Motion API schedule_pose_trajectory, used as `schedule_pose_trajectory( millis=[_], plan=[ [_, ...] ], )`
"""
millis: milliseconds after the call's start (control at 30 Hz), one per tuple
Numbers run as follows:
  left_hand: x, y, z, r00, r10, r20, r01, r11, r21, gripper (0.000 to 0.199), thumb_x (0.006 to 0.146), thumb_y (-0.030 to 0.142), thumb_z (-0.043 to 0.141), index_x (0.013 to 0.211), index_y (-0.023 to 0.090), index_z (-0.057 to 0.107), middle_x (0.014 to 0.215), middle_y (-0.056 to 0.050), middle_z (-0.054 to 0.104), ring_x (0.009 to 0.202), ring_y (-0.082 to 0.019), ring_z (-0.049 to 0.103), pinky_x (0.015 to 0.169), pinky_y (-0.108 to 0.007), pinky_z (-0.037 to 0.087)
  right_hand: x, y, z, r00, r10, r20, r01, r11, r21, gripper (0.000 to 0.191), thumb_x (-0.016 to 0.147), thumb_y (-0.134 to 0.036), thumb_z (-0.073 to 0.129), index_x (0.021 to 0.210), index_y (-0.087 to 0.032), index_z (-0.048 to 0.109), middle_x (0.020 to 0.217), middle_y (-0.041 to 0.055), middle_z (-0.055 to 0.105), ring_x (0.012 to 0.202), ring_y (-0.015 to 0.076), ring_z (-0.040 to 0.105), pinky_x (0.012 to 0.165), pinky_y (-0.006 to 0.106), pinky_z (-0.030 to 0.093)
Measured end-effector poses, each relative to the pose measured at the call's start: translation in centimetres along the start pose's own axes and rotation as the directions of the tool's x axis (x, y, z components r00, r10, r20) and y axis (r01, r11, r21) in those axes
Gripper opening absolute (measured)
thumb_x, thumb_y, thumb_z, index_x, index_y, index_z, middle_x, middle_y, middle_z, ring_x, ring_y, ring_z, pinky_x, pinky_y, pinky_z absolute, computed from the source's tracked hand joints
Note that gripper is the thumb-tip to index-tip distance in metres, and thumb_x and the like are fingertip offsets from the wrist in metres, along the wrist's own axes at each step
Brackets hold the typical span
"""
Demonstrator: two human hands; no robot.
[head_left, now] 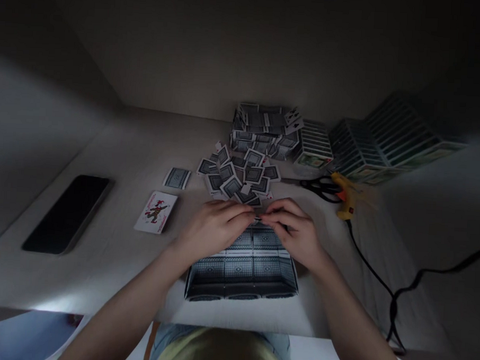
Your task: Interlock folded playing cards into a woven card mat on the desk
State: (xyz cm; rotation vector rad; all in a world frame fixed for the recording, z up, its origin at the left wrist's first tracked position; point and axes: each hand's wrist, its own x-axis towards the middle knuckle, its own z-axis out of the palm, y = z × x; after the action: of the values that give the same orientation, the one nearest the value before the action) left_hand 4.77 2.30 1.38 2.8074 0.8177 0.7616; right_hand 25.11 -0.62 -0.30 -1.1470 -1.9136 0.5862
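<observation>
At the back edge of an open tray-like box built from patterned playing cards [238, 267], my hands meet fingertip to fingertip. My left hand [218, 224] is closed in a pinch, palm down. Opposite it, my right hand [295, 230] pinches too, its fingertips almost touching the left ones. A small pale edge shows between them; whether it is a loose piece or part of the box is hidden by the fingers. Just beyond lies a loose heap of folded playing cards [228, 173], mostly backs up.
Left are a folded card [177, 178], a deck topped by a joker [156, 212] and a black phone [67, 214]. Behind stand a card-built box [264, 130] and stacked boxes [315, 143]. Right lie black-handled scissors [323, 189] and a yellow glue gun [346, 198] with a black cord [373, 265].
</observation>
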Motion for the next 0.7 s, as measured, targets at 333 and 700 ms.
schedule_pose_trajectory(
  millis=[333, 700],
  plan=[
    [-0.4, -0.5, 0.1, 0.987, -0.158, 0.028, 0.160, 0.960, -0.227, 0.019, 0.084, 0.020, 0.048, 0.099, 0.020, 0.060, 0.092, -0.001, 0.068, 0.083, -0.012, 0.063, 0.074, -0.024, 0.050, 0.4, 0.1, -1.0, 0.993, 0.006, 0.116, -0.020, 0.992, 0.123, 0.023, 0.079, -0.016, 0.057, 0.099, -0.024, 0.064, 0.096, 0.0053, 0.060, 0.093, 0.0163, 0.056, 0.084, 0.032, 0.046],
    [-0.5, -0.6, 0.0, 0.983, -0.179, 0.045, 0.184, 0.955, -0.231, 0.020, 0.084, 0.020, 0.047, 0.098, 0.020, 0.061, 0.092, -0.002, 0.068, 0.083, -0.012, 0.063, 0.073, -0.025, 0.050, 0.3, 1.6, -2.9, 0.988, 0.081, 0.132, -0.090, 0.994, 0.061, 0.028, 0.077, -0.026, 0.061, 0.105, -0.026, 0.062, 0.106, 0.0051, 0.062, 0.099, 0.0185, 0.057, 0.088, 0.035, 0.046]
  ],
)
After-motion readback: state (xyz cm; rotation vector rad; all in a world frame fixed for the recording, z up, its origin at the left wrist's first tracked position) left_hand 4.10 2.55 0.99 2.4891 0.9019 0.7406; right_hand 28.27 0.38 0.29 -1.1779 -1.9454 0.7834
